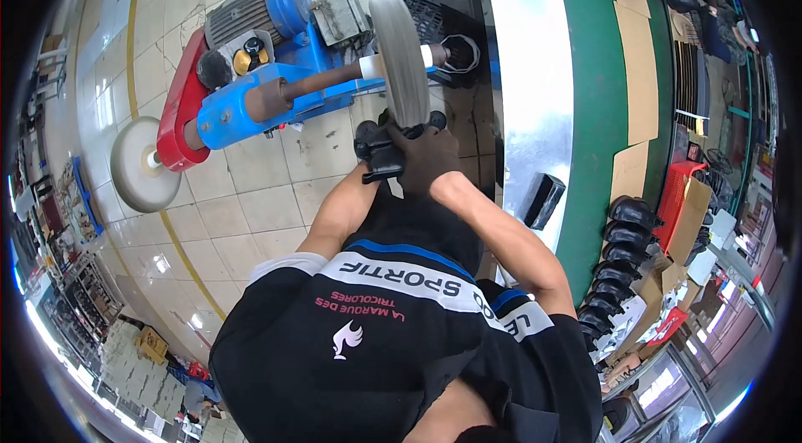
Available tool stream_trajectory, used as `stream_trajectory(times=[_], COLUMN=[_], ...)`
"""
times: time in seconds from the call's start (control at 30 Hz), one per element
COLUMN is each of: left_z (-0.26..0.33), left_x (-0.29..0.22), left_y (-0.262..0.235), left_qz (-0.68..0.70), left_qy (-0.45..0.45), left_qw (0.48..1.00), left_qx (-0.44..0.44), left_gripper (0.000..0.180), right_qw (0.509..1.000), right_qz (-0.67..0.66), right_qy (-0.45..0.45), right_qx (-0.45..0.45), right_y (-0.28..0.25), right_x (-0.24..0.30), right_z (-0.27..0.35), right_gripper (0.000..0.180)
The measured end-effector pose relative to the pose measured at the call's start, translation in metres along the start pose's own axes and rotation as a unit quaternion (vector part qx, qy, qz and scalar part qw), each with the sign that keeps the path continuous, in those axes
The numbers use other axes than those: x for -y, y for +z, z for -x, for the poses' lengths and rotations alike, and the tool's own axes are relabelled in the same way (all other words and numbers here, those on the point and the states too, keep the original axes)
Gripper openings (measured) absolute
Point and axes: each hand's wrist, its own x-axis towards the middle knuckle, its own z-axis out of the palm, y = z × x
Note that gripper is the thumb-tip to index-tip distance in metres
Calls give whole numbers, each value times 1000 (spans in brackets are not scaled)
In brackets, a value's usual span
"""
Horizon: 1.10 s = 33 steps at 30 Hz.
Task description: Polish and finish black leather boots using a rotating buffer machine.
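Up against the rim of a grey buffing wheel (403,63) I hold a black shoe (384,157), glossy and partly covered by my hands. My right hand (430,157), in a dark brown glove, is closed around the shoe's right side, just under the wheel. On the other side my left hand (365,170) meets the shoe; its fingers are mostly hidden by the shoe. The wheel's face looks smeared, as if turning. It sits on the shaft of a blue buffing machine (230,119) with a grey motor and a red belt guard (180,104).
A second, white wheel (144,163) is at the machine's left end. To my right runs a metal ledge (535,42) with a black block-like object (545,201) on it, beside a green bench (589,67). Several black shoes (622,251) line the bench's near right; a red crate (678,192) stands beyond.
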Motion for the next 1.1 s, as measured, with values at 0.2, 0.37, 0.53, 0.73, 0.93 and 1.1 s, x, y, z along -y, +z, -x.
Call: stream_trajectory(times=[0.2, 0.37, 0.53, 0.73, 0.93, 1.1], left_z=[11, 7, -1, -17, -25, -43], left_x=[2, -7, -13, -25, -63, -67], left_y=[1, 12, 26, -13, -47, -29], left_qz=[64, -6, 124, 18, -60, -126], left_qy=[4, 68, 46, 128, 76, 71], left_qw=[997, 991, 989, 989, 951, 929], left_qx=[37, -113, 61, 77, -292, -341], left_gripper=[62, 79, 81, 48, 55, 53], right_qw=[999, 971, 853, 662, 486, 294], right_qz=[-37, -234, -506, -716, -842, -923], right_qy=[-19, 39, 93, 211, 233, 244], right_qx=[10, -10, -89, -64, 16, 52], right_y=[-34, -46, 36, 100, 77, 58], right_x=[16, -8, -46, -68, -66, -48], right_z=[62, 103, 143, 95, 35, 37], right_gripper=[63, 67, 63, 37, 24, 30])
